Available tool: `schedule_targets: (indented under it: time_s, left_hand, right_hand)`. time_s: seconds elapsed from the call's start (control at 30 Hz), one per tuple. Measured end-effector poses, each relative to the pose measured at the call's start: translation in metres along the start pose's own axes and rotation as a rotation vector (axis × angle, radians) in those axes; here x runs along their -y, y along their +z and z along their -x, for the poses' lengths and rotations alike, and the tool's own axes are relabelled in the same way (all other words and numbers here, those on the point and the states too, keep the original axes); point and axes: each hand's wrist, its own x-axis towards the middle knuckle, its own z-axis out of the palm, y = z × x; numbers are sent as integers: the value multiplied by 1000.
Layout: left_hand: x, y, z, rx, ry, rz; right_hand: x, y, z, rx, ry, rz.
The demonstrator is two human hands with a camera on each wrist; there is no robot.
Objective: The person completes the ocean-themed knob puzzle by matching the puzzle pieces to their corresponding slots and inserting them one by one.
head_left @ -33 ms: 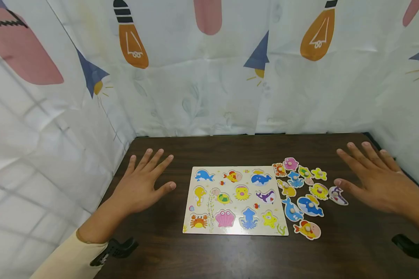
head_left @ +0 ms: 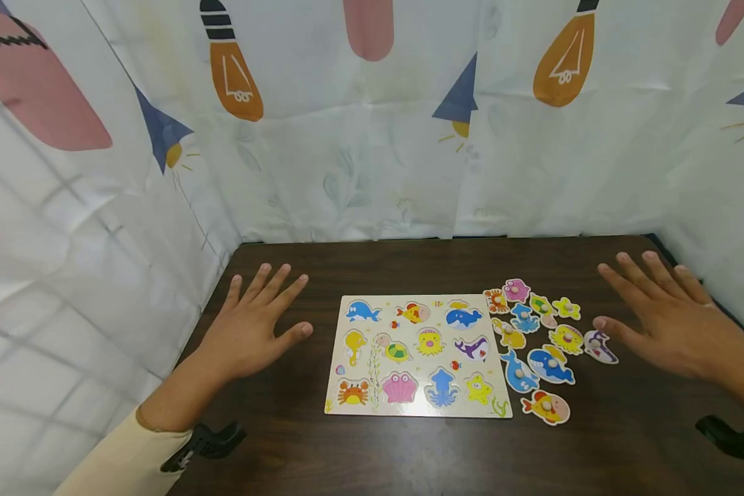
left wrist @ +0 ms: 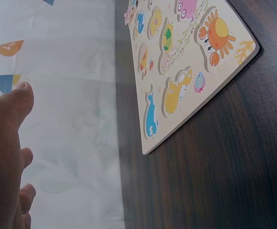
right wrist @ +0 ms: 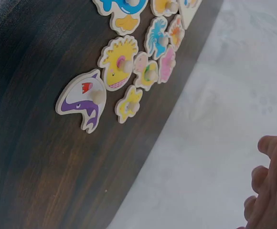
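A wooden puzzle board (head_left: 417, 406) (left wrist: 239, 52) printed with sea animals lies flat in the middle of the dark table. Several loose knobbed animal pieces (head_left: 536, 337) lie in a cluster just right of it, among them a purple orca piece (head_left: 598, 346) (right wrist: 83, 101) and a yellow jellyfish piece (right wrist: 117, 61). My left hand (head_left: 254, 324) (left wrist: 7, 143) rests flat on the table left of the board, fingers spread, holding nothing. My right hand (head_left: 663, 313) (right wrist: 270, 191) hovers or rests flat right of the pieces, thumb tip close to the orca piece, holding nothing.
The dark wooden table (head_left: 409, 265) is walled on three sides by a white curtain (head_left: 359, 138) printed with light bulbs. Black wrist-camera mounts show at the lower left (head_left: 204, 441) and lower right (head_left: 728, 437). The table's edges meet the curtain closely.
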Motion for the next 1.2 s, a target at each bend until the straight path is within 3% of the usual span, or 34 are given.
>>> schedule_targets:
  time_s: [0.23, 0.73, 1.2]
  left_hand:
    - [0, 5, 2, -4, 3, 11]
    - [-7, 41, 11, -17, 56, 101]
    - [-12, 67, 23, -2, 85, 145]
  right_hand:
    - [3, 1, 0, -5, -9, -22]
    - [16, 15, 2, -13, -111, -145]
    - [33, 32, 0, -8, -141, -177]
